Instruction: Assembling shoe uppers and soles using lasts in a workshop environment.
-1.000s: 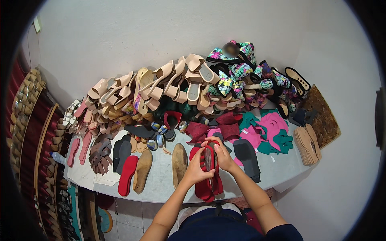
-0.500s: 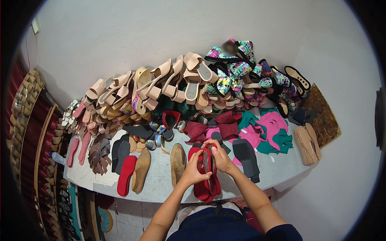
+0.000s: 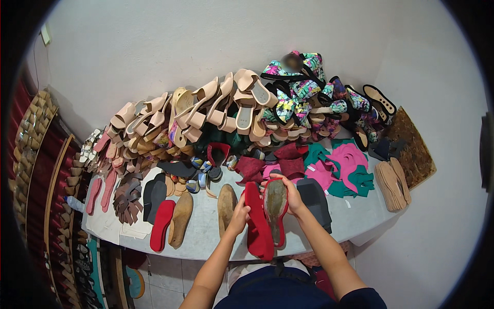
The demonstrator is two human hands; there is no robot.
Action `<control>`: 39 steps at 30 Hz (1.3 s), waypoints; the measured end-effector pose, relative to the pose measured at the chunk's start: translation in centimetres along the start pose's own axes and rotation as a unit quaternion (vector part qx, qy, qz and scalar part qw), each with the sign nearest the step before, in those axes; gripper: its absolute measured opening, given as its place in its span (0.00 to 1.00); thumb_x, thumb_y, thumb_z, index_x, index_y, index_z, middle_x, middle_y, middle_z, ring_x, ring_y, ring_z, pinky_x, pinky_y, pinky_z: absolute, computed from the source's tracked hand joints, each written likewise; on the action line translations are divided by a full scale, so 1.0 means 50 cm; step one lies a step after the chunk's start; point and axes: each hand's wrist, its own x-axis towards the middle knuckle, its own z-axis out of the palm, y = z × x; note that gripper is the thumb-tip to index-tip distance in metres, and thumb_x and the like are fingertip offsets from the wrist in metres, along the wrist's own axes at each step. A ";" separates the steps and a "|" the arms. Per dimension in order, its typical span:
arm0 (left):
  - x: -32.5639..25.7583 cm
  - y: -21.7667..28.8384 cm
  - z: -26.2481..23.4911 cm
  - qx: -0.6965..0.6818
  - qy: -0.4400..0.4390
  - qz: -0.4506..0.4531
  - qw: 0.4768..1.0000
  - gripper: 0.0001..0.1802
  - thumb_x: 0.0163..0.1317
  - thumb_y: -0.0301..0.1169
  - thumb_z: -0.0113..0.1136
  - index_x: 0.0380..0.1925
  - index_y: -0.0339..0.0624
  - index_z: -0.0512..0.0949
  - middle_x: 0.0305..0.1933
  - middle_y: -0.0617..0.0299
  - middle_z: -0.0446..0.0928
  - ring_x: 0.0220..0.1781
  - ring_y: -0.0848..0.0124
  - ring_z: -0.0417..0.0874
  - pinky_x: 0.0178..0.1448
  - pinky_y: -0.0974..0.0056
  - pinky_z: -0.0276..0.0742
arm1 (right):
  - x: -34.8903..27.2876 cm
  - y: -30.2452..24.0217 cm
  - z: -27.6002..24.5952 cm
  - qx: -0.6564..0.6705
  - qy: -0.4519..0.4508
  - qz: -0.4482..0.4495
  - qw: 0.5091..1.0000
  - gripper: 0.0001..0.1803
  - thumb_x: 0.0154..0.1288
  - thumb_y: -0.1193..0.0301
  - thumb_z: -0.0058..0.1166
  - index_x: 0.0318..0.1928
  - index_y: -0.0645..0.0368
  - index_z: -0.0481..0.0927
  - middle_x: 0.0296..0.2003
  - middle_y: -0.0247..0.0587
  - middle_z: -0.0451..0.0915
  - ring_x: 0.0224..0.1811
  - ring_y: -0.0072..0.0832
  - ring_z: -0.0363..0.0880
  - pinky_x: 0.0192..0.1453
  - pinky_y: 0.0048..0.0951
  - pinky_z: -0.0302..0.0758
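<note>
In my left hand [image 3: 239, 215] is a red fabric-covered shoe sole [image 3: 257, 226], held upright by its left edge with the fingers wrapped behind it. Beside it, my right hand [image 3: 292, 195] grips a red-edged shoe sole [image 3: 277, 206] whose rough grey-brown underside faces up. The two pieces are close together over the table's front edge. To the left of my left hand lies a wooden shoe last [image 3: 226, 206]. Farther left, another red sole [image 3: 162, 225] rests against a second wooden last [image 3: 180, 219]. Dark grey soles [image 3: 315, 205] lie just right of my right hand.
Beige heeled sandals [image 3: 206, 100] and patterned slippers [image 3: 296, 98] are heaped along the wall. Pink and green cut pieces [image 3: 345, 165] lie at the right, near stacked tan soles [image 3: 391, 185]. Brown strips [image 3: 128, 198] lie at the left. Shelves of shoes [image 3: 31, 139] stand beyond.
The red pieces, held pressed together before, are now apart. My left hand has moved left with one; my right hand has turned the other so its grey-brown underside shows.
</note>
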 end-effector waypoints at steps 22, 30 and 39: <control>-0.024 -0.106 0.065 0.060 -0.014 -0.129 0.990 0.37 0.61 0.49 0.45 0.61 0.43 0.43 0.57 0.50 0.59 0.51 0.62 0.70 0.51 0.56 0.68 | 0.016 0.085 -0.055 -0.307 0.354 0.033 0.883 0.29 0.62 0.45 0.32 0.56 0.49 0.59 0.55 0.51 0.57 0.59 0.41 0.53 0.62 0.38 0.50; -0.040 -0.075 0.095 -0.142 -0.003 -0.279 0.950 0.37 0.58 0.49 0.50 0.61 0.46 0.48 0.56 0.53 0.62 0.49 0.60 0.74 0.52 0.56 0.70 | -0.003 0.078 -0.027 -0.438 0.402 0.103 0.798 0.30 0.61 0.44 0.32 0.54 0.52 0.63 0.52 0.55 0.61 0.58 0.44 0.56 0.61 0.43 0.52; -0.028 -0.066 0.069 -0.249 -0.031 -0.240 0.938 0.43 0.57 0.64 0.26 0.56 0.36 0.59 0.50 0.46 0.69 0.47 0.58 0.75 0.51 0.57 0.72 | -0.039 0.051 -0.069 -0.330 0.175 0.113 0.921 0.19 0.68 0.56 0.32 0.44 0.56 0.70 0.35 0.31 0.72 0.36 0.18 0.68 0.39 0.21 0.64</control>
